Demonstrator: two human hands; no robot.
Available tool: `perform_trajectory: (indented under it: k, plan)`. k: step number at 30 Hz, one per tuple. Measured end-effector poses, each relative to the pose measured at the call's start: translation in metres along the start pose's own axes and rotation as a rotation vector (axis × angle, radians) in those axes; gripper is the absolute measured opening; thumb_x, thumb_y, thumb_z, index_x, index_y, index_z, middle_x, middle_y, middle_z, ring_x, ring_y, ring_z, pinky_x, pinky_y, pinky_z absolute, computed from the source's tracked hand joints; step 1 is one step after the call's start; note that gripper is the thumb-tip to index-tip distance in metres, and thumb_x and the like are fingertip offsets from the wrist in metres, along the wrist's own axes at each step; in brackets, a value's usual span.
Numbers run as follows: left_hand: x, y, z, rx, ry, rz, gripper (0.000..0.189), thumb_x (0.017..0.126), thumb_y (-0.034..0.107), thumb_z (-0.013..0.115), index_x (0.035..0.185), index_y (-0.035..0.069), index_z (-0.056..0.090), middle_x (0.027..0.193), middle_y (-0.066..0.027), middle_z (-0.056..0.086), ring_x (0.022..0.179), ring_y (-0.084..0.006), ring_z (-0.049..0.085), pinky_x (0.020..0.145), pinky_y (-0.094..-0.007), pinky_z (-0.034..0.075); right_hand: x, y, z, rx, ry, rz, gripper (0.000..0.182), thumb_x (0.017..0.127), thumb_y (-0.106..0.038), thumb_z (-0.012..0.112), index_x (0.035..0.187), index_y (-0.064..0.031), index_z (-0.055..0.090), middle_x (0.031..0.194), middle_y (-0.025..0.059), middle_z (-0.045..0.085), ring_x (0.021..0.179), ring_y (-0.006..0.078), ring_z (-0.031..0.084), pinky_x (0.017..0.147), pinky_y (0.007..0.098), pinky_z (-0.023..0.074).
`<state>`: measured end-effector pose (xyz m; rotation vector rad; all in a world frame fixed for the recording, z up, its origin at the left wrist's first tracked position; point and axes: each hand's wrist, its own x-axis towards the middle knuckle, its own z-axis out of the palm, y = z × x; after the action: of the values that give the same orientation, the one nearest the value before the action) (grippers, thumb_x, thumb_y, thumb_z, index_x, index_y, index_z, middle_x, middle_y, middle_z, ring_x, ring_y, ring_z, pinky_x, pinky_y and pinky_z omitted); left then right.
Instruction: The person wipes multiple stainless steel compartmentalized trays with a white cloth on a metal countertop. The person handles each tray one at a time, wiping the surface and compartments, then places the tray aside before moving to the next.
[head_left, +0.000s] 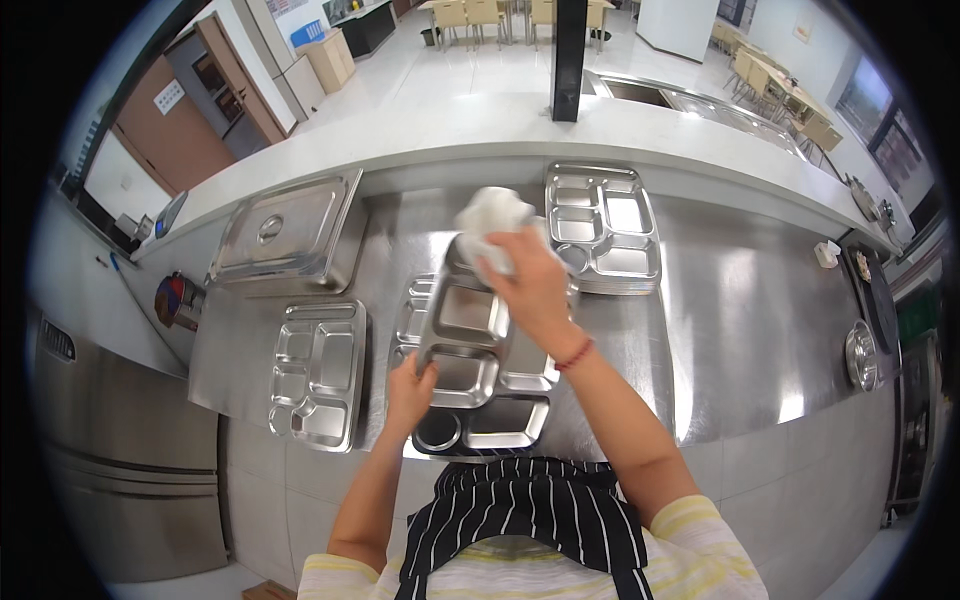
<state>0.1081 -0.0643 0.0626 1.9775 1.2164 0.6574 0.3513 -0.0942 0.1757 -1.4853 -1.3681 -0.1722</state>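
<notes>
My left hand (412, 394) grips the near left edge of a stainless steel compartment tray (461, 375), which is raised and tilted over the counter. In my right hand (534, 292) is a bunched white cloth (493, 217), pressed near the tray's far end and partly hiding it. Beneath the raised tray lies another compartment tray (510, 424), its near cells showing. To the left rests a further compartment tray stack (321, 375). At the back right stands a taller stack of compartment trays (604, 225).
A lidded steel food pan (289, 229) sits at the back left of the steel counter (735, 315). A raised white ledge (442, 124) with a black post (568, 60) bounds the far side. Toward the right end are a metal bowl (862, 356) and a small white box (827, 254).
</notes>
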Motion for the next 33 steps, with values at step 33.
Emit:
perform_trajectory:
  k: [33]
  plan:
    - [0.015, 0.069, -0.019, -0.451, 0.197, 0.065, 0.017, 0.093, 0.017, 0.063, 0.091, 0.000, 0.062, 0.069, 0.0054, 0.051, 0.064, -0.0039, 0.041, 0.055, -0.0243, 0.034, -0.066, 0.023, -0.053, 0.000, -0.666, 0.132, 0.022, 0.083, -0.028, 0.065, 0.095, -0.0097, 0.062, 0.078, 0.0124, 0.065, 0.069, 0.0299, 0.063, 0.063, 0.0398, 0.0488]
